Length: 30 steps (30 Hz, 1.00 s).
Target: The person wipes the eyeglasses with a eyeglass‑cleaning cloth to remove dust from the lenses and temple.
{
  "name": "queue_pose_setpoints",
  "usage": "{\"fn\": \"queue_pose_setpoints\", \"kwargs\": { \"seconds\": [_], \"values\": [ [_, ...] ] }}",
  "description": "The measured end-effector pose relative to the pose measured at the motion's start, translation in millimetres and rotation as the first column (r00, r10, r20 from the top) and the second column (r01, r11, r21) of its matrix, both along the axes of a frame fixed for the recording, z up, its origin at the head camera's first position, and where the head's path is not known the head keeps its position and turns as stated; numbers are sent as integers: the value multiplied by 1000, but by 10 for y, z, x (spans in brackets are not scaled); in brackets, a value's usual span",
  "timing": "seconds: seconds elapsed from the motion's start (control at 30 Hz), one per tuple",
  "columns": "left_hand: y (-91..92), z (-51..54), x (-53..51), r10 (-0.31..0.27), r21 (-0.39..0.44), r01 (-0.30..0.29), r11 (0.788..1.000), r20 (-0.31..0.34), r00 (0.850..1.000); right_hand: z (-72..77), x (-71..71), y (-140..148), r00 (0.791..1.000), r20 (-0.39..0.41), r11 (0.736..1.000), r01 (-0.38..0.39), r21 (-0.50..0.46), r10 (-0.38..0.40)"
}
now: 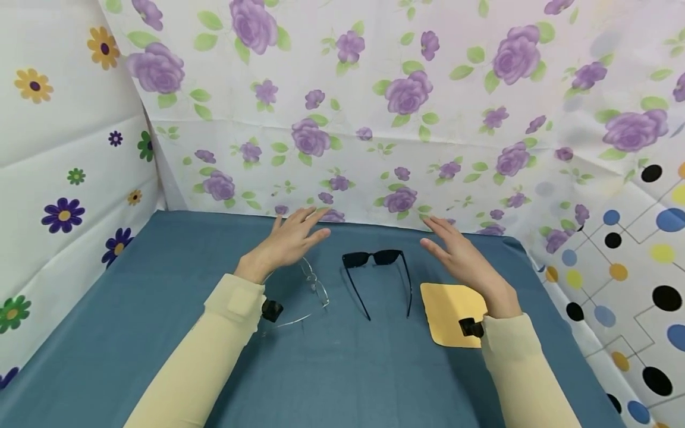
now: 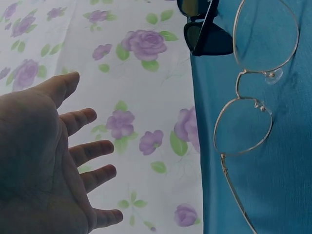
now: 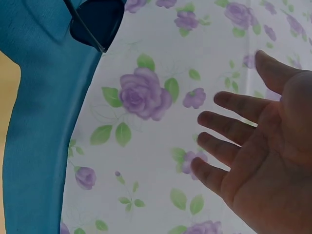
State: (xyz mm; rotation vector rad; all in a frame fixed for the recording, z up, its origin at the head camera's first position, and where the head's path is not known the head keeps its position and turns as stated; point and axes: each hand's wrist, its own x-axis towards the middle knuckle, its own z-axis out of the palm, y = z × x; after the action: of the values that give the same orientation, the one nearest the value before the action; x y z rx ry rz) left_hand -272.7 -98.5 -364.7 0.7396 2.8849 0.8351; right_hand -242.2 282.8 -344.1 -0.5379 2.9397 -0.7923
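Both hands hover above the table with fingers spread, holding nothing. My left hand [image 1: 286,242] [image 2: 44,161] is over the thin metal-framed clear glasses [image 1: 321,291] [image 2: 243,99], hiding part of them in the head view. Black sunglasses [image 1: 371,258] [image 2: 209,38] [image 3: 99,22] lie between the hands, their arms unfolded toward me. My right hand [image 1: 471,261] [image 3: 273,141] is above and beyond a yellow cloth-like square [image 1: 449,312] [image 3: 9,107], which is partly covered by the right wrist and its camera.
A blue cloth [image 1: 332,380] covers the table. Behind it hangs a white sheet [image 1: 364,166] with purple flowers; a floral sheet [image 1: 32,142] stands at the left and a dotted one [image 1: 631,297] at the right.
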Motion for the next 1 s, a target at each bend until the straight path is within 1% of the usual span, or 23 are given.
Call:
{"fn": "queue_pose_setpoints", "kwargs": {
  "seconds": [0.17, 0.37, 0.5, 0.67, 0.83, 1.0],
  "values": [
    [-91, -4, 40, 14, 9, -14, 1000, 24, 1000, -29, 84, 67, 999, 24, 1000, 26, 2, -27],
    [-188, -59, 77, 28, -4, -28, 1000, 46, 999, -102, 142, 122, 999, 24, 999, 34, 0, -34],
    [-224, -99, 107, 27, -3, -27, 1000, 61, 998, -125, 185, 142, 999, 29, 999, 31, -9, -30],
    [-249, -116, 149, 18, 5, -19, 1000, 78, 997, -115, 237, 201, 999, 23, 999, 47, -28, -46],
    [-277, -140, 149, 9, 23, -10, 1000, 79, 997, -126, 267, 257, 997, 33, 997, 70, -27, -69],
    [-309, -144, 146, 2, 28, -5, 1000, 112, 994, -139, 290, 284, 996, 44, 997, 75, -19, -74]
  ]
}}
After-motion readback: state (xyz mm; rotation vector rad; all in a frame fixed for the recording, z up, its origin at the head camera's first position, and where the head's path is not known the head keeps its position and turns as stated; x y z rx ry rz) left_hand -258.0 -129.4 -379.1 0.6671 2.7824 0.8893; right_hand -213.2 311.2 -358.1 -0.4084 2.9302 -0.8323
